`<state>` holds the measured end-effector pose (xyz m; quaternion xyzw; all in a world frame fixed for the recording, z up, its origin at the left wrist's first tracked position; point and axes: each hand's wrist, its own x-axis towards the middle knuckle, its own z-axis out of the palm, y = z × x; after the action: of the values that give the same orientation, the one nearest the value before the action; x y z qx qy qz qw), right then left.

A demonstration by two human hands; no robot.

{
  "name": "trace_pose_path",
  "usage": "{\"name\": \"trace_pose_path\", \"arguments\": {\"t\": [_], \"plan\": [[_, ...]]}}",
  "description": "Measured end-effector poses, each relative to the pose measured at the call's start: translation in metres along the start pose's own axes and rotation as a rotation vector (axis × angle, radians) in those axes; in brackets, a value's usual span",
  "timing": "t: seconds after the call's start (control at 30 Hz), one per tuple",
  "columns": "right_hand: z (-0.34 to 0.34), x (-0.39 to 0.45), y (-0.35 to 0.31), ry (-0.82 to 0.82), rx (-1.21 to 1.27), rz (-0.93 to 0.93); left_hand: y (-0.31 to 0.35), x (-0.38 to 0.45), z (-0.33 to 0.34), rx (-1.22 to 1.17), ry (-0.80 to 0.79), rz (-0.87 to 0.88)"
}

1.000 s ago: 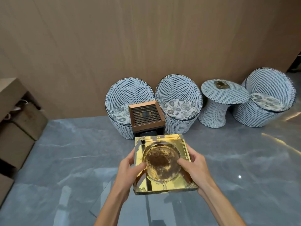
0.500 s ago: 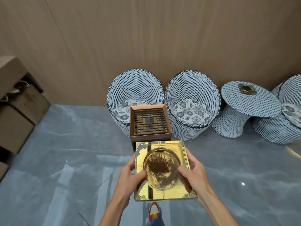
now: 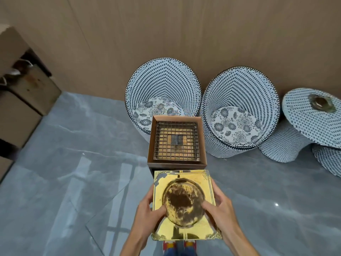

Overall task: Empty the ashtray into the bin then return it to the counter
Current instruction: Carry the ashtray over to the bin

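I hold a square gold ashtray (image 3: 184,230) level in front of me, its round bowl smeared with dark ash. My left hand (image 3: 147,217) grips its left edge, thumb resting in the bowl. Gripping the right edge is my right hand (image 3: 219,211), thumb also on the bowl's rim. Just beyond the ashtray stands a square brown bin (image 3: 176,143) with a metal grid top and a small dark opening at its centre. The ashtray's far edge sits right at the bin's near side.
Two blue-and-white woven tub chairs (image 3: 164,97) (image 3: 239,115) stand against the wood-panelled wall behind the bin. A matching woven side table (image 3: 302,115) with a small dish on it is at the right. Cardboard boxes (image 3: 24,93) are stacked at the left. The floor is glossy grey stone.
I have walked closer to the bin with the ashtray in both hands; the bin and chairs now appear larger and nearer, directly beyond the ashtray.
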<state>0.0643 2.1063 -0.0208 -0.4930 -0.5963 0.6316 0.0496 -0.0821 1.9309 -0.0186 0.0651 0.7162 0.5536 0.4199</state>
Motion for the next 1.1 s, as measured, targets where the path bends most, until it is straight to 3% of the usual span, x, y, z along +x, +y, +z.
{"name": "trace_pose_path", "arguments": {"t": [0.37,0.6,1.1], "plan": [[0.029,0.078,0.07,-0.073,0.019,0.194,-0.075,0.067,-0.003,0.064,0.02,-0.202],[0.055,0.145,0.119,-0.02,-0.027,0.215,-0.133,0.143,-0.007,0.082,0.026,-0.292],[0.064,0.255,0.134,-0.052,0.003,0.34,-0.145,0.259,0.003,-0.075,0.037,-0.463]]}}
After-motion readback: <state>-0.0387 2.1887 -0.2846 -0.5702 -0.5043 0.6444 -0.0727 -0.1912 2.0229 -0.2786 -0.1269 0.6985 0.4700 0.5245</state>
